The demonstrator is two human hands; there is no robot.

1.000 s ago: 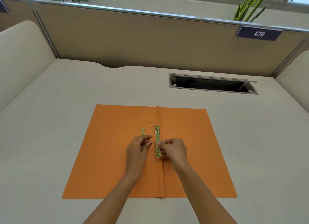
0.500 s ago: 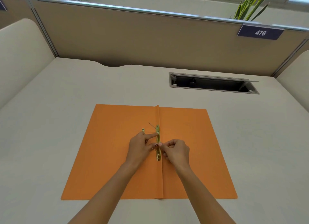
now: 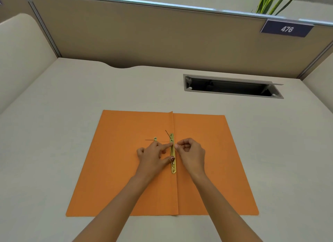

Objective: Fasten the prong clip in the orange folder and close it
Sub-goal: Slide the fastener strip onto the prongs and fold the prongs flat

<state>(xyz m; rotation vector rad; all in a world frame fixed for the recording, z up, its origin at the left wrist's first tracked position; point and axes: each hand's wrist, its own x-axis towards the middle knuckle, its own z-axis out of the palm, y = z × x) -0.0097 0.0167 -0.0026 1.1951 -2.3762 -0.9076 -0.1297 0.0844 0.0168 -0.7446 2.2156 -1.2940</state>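
A beige desk (image 3: 54, 151) is enclosed by tan partition panels (image 3: 144, 39), and the orange folder (image 3: 126, 169) is spread open flat on it. The brass prong clip (image 3: 173, 162) is laid along the fold. It is pressed by the left hand (image 3: 153, 157) with forefinger and thumb extended, while the right hand (image 3: 191, 151), fingers curled, is pinched at its upper part.

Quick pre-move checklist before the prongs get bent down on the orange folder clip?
1. Orange folder open and flat on the desk: ok.
2. Brass bar lying along the spine fold: ok.
3. Left hand pinning the bar with index finger and thumb: ok.
4. Upper prong through the bar and folded flat: not ok, it sticks up.
5. Right hand fingers pinched beside the bar; gripping the lower prong: cannot tell.
6. Loose small brass piece on the left flap fitted: not ok.
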